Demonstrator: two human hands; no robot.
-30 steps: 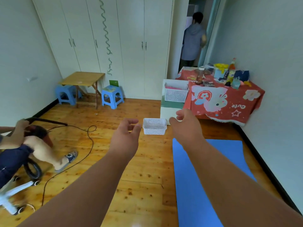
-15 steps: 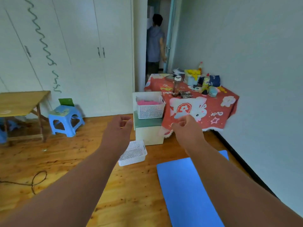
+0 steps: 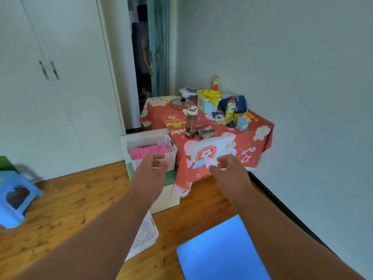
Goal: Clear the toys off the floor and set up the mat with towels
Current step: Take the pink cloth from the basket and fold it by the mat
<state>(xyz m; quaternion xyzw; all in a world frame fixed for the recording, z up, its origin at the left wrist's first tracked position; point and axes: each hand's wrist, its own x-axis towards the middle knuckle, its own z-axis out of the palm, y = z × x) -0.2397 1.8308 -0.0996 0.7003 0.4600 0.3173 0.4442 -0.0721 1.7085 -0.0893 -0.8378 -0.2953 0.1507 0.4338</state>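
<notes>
the blue mat (image 3: 220, 251) lies on the wooden floor (image 3: 66, 203) beside an empty white basket (image 3: 144, 235). left hand (image 3: 152, 168) and right hand (image 3: 228, 168) reach forward, fingers loosely curled, empty. beyond, pink towels (image 3: 148, 151) sit in a white basket (image 3: 171, 156) beside the red-clothed table (image 3: 214, 142).

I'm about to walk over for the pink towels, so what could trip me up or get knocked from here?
The empty white basket lies on the floor under your left arm, easy to kick or step on as you walk. The tablecloth hangs off the table edge beside your right hand; snagging it could topple the tall water bottle. The blue mat edge might catch a foot.
</notes>
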